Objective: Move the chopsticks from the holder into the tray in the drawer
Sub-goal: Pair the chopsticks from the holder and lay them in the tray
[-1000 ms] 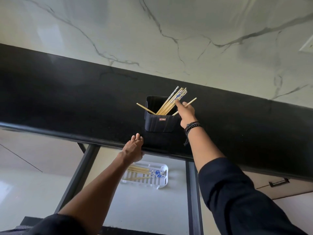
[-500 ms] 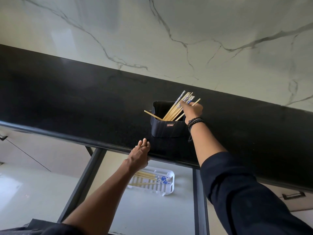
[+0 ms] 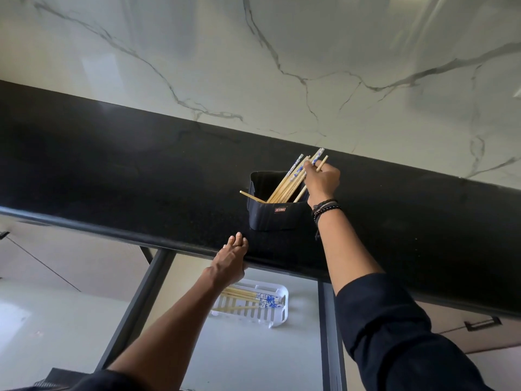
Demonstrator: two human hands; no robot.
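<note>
A black holder stands on the black counter with several wooden chopsticks leaning in it, some with blue-and-white tops. My right hand is at the holder's right rim, fingers closed around the upper ends of a few chopsticks. One chopstick lies across the holder's left rim. My left hand rests flat on the counter's front edge, fingers together, holding nothing. Below, a white slotted tray in the open drawer holds several chopsticks.
The black counter runs across the view with a marble wall behind it. The drawer's dark frame rails flank the pale drawer floor. A cabinet handle shows at the lower right.
My right hand has closed around the chopstick tops at the holder. The left hand has stayed on the counter edge.
</note>
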